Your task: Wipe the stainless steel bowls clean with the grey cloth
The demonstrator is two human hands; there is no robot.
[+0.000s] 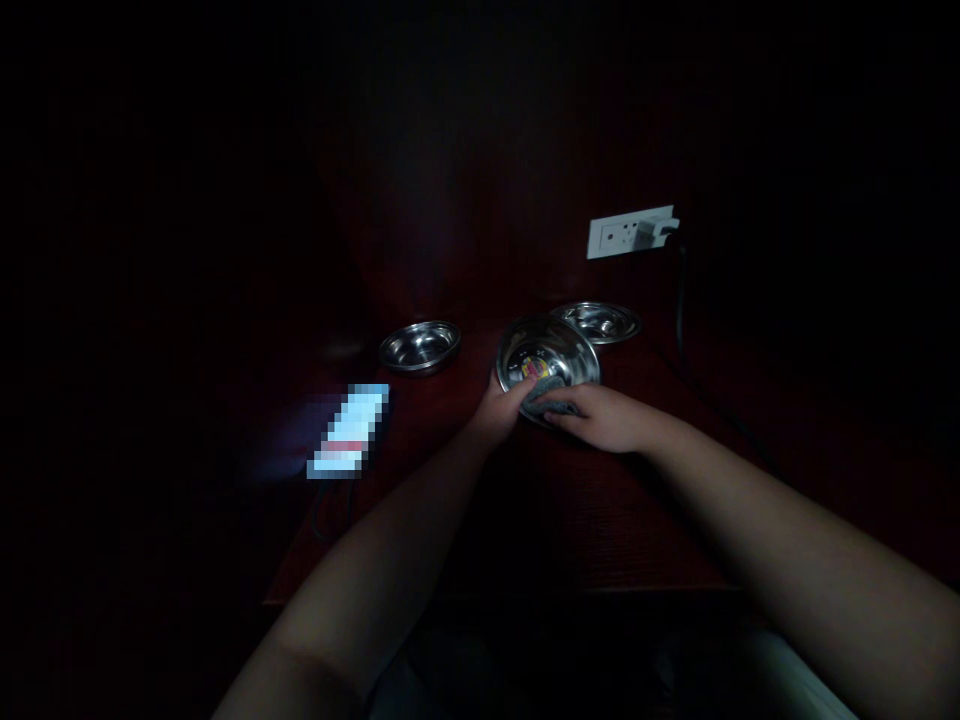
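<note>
A shiny metal bowl (pixel 574 350) with a yellow and red sticker inside is tilted toward me above the table. My left hand (pixel 501 405) grips its near left rim, thumb on the inside and the other fingers hidden behind it. A grey cloth (pixel 551 392) is bunched in my right hand (pixel 596 415), whose fingers press it against the bowl's near inner side. Just behind the held bowl, to the right, lies a shallow metal dish (pixel 611 322). Another small metal bowl (pixel 421 346) stands upright to the left, apart from both hands.
A lit phone (pixel 349 432), its screen blurred, lies at the left with a cable (pixel 322 510) near it. On the back wall a white socket plate (pixel 615 236) holds a plug (pixel 654 231), and a dark cord (pixel 681 300) hangs down. The dark red table's front edge (pixel 600 592) is close to me.
</note>
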